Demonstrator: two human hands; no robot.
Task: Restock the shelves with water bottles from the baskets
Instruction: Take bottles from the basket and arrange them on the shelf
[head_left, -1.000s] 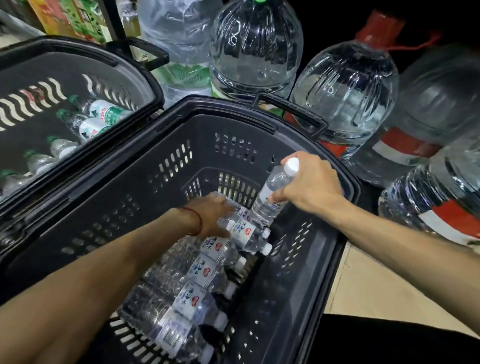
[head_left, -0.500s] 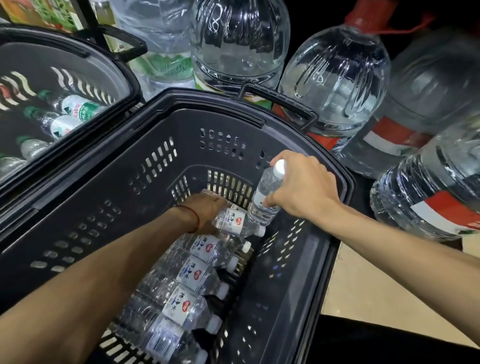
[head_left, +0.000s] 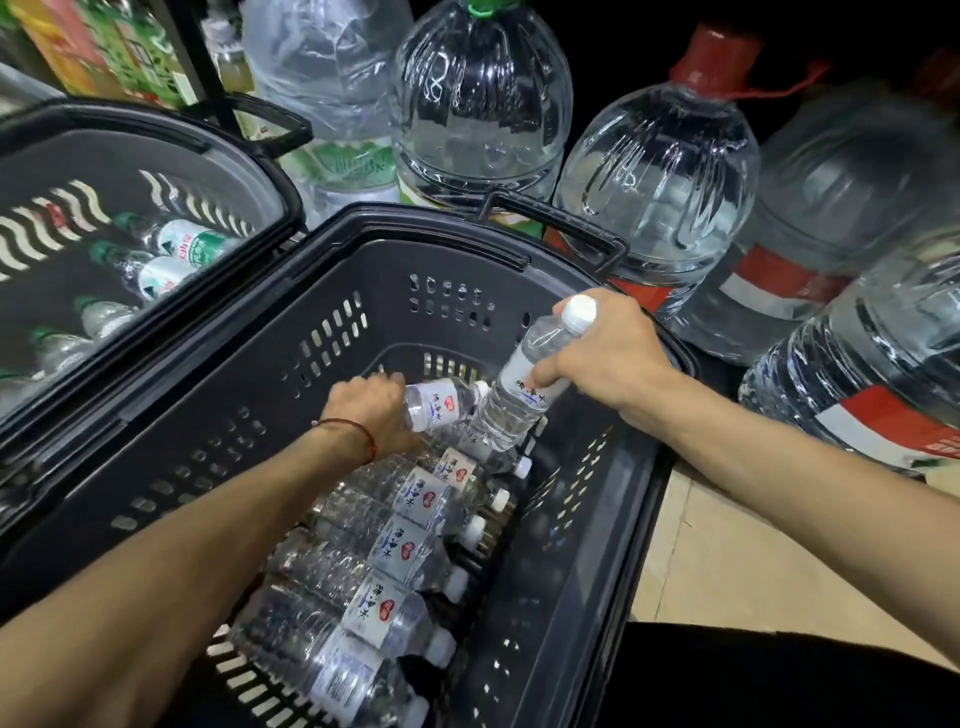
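Right hand (head_left: 608, 358) grips a white-capped bottle (head_left: 524, 384) by its upper body, thumb on the label; the bottle is tilted, base low inside the grey basket (head_left: 234, 415). Left hand (head_left: 374, 410) curls round the base end of a second bottle (head_left: 441, 405) lying at the basket's far end, cap just beside the first. Nearer, a row of bottles (head_left: 405, 551) lies on the basket floor; left, another basket (head_left: 104, 130) holds green-capped bottles (head_left: 171, 244); large jugs (head_left: 654, 176) stand behind.
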